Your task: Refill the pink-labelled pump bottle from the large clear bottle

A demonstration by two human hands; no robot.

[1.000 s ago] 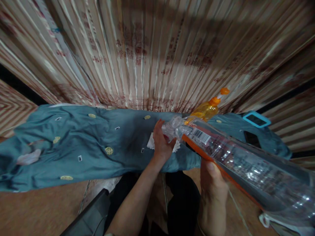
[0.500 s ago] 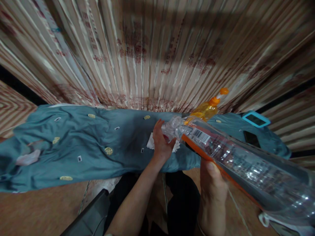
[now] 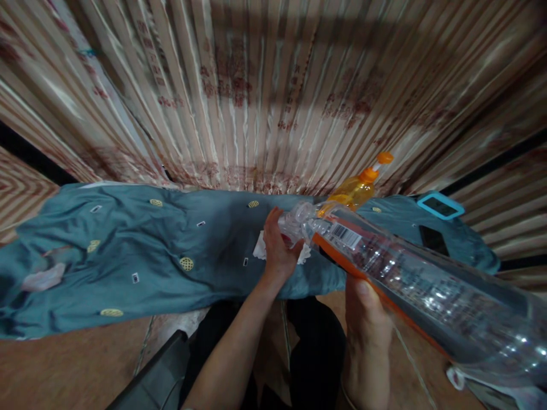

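My right hand (image 3: pixel 367 304) is wrapped round a large clear plastic bottle (image 3: pixel 405 279) with an orange-edged label and a barcode. The bottle is tilted, its neck pointing left and down. At the neck, my left hand (image 3: pixel 280 245) curls round a small clear container (image 3: pixel 288 222), whose exact kind is hard to make out. The bottle's mouth meets or overlaps that container. Below my left hand lies a white scalloped paper or cloth (image 3: pixel 259 249) on the teal cloth (image 3: pixel 222 245). Behind the bottle neck stands a yellow pump bottle (image 3: pixel 352 192) with an orange top.
A blue-framed device (image 3: pixel 441 205) and a dark phone-like slab (image 3: pixel 433 240) lie at the right end of the cloth. A crumpled pale tissue (image 3: pixel 44 278) lies at the left. A pleated curtain (image 3: pixel 256 102) hangs behind, and a grey chair-like object (image 3: pixel 154 370) stands at lower left.
The whole view shifts slightly to the left. Both hands keep their holds, and the bottle stays tilted against the small container with little visible difference.
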